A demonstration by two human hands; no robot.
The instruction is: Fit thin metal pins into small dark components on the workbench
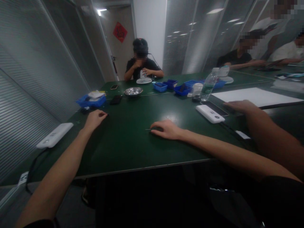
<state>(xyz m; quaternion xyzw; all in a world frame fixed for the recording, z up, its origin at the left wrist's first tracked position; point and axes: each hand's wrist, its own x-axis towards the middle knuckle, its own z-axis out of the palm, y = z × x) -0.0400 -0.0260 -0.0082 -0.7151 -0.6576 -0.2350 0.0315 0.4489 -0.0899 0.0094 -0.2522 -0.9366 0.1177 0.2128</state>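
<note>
- Above the near middle of the green counter (125, 145), in the head view, the right hand (167, 129) has its thumb and forefinger curved toward each other, and this grip seems to be grasping a thin pale rod (147, 129). The rod points out to the left from the fingertips. Whether it touches the surface, I cannot tell.
- The rod, in my judgement, is very light and rather stiff, maybe a little slippery because it is so narrow. It could bend if it is pressed sideways. The best place to take hold is close to one end, with a soft pinch of the fingertips, leaving the other end free.
- Further to the left, the left hand (95, 117) has its fingers drawn together. A small dark spot shows at their tips, but I cannot tell if this grip grasps something or is only closed on itself.
- Beyond the left hand, there are a blue tray (93, 103), a dark phone (116, 99) and a metal bowl (133, 95).
- To the right of the right hand, well apart from it, lies a white device (210, 114); a co-worker's hand (239, 106) rests near this device.
</note>
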